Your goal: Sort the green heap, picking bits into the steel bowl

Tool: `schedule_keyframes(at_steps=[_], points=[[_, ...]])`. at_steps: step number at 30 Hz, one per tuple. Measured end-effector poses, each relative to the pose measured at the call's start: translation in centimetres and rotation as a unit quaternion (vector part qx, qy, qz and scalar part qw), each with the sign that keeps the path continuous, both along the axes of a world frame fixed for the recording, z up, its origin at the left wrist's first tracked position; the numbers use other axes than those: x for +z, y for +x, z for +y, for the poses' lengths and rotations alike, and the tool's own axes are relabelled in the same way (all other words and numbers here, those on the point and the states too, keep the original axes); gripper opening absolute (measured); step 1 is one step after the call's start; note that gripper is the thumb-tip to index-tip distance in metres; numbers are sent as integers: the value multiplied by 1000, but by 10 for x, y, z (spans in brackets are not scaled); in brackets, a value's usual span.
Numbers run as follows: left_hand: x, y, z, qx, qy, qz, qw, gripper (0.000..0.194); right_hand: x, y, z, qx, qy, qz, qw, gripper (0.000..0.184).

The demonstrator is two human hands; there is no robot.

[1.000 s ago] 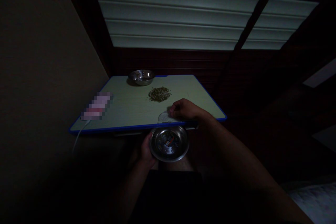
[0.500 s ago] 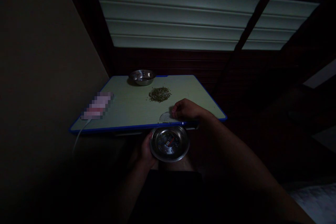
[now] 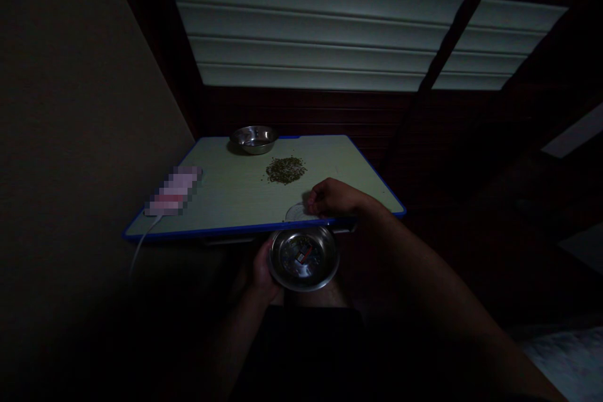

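My left hand (image 3: 264, 271) grips the left rim of a shiny steel bowl (image 3: 325, 267), just under the table's front edge. Inside that bowl, small dark bits and a rectangular label-like patch show, though dimly. Over the front of the table, my right hand (image 3: 327, 196) is closed, fingers bent down, on a thin, pale, round-edged flat piece (image 3: 296, 212) that lies against the tabletop; the fingers hide part of it. Farther back is a loose pile of small greenish-brown grains (image 3: 285, 170).
A second steel bowl (image 3: 254, 140) stands at the table's back left. A blurred-out pinkish flat device (image 3: 173, 191) with a white cable (image 3: 141, 242) lies at the left edge. The blue-rimmed table (image 3: 226, 195) stands before dark wooden panels with pale slats (image 3: 306, 44).
The dark grains beside the flat piece at the front edge have mostly gone from the tabletop. Both hands and the held bowl stay nearly where they were.
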State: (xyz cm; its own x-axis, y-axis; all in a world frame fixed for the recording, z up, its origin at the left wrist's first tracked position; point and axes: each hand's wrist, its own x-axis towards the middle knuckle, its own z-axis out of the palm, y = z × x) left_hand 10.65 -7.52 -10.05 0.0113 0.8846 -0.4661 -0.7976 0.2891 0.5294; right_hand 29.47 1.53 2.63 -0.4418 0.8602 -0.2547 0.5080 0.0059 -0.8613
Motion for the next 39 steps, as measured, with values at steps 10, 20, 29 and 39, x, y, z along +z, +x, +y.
schedule_keyframes(at_steps=[10,20,29,39], points=[[1,1,1,7,-3,5,1000,20,-4,-12,7,-14,21,35,999,8],[2,1,-1,3,8,-4,1000,21,-7,-8,9,27,-4,59,998,11],[2,1,-1,4,-3,-4,1000,23,-4,-6,5,33,11,68,997,16],[1,0,-1,-2,4,-3,1000,22,-21,-10,52,-154,274,11,949,6]])
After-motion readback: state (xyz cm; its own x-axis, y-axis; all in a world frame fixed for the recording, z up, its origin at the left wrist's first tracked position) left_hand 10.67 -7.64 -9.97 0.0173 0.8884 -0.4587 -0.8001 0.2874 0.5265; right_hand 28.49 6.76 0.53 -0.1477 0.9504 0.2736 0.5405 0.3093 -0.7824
